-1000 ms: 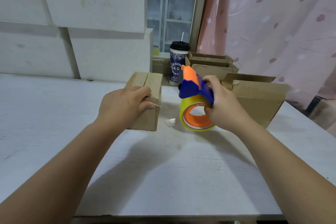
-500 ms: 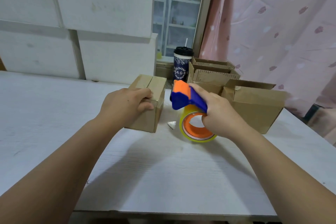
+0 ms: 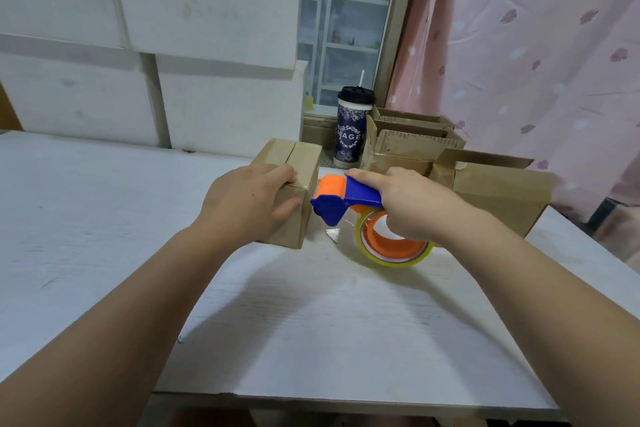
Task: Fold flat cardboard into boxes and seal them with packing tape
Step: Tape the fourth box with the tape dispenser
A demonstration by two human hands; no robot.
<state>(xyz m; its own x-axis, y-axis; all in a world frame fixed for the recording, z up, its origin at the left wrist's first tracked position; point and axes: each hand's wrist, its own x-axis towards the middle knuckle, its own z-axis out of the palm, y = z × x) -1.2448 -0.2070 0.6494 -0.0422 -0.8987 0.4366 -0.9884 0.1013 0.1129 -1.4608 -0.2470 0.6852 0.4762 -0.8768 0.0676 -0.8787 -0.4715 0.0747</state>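
Since one second ago, the tape dispenser (image 3: 349,198) has swung from nose-up to nearly level, and its orange-and-blue head now sits just beside the right face of the small cardboard box (image 3: 304,159). Contact between head and box cannot be confirmed from this view.

Box position: the closed box stands on the white table (image 3: 311,322), left of centre, with its top flaps meeting along a centre seam.

Left hand (image 3: 249,201): it grips the box at the near upper right corner. The fingers (image 3: 284,174) curl over the top edge and the thumb presses against the near face, so the box lies under and beyond the palm.

Right hand (image 3: 415,204): the fingers wrap around the blue handle of the dispenser, with the index finger laid straight along its top. The yellow tape roll (image 3: 391,263) (orange core) hangs below the palm and its lower edge is at the table surface. The hand hides the upper part of the roll.

A small pale triangular scrap (image 3: 333,234) lies on the table between box and roll.

Behind the right hand stand several open cardboard boxes (image 3: 498,191). A dark lidded cup (image 3: 351,135) with a straw stands between these and the closed box. White blocks (image 3: 207,0) are stacked at the rear left, and a pink curtain (image 3: 536,62) hangs at the right.
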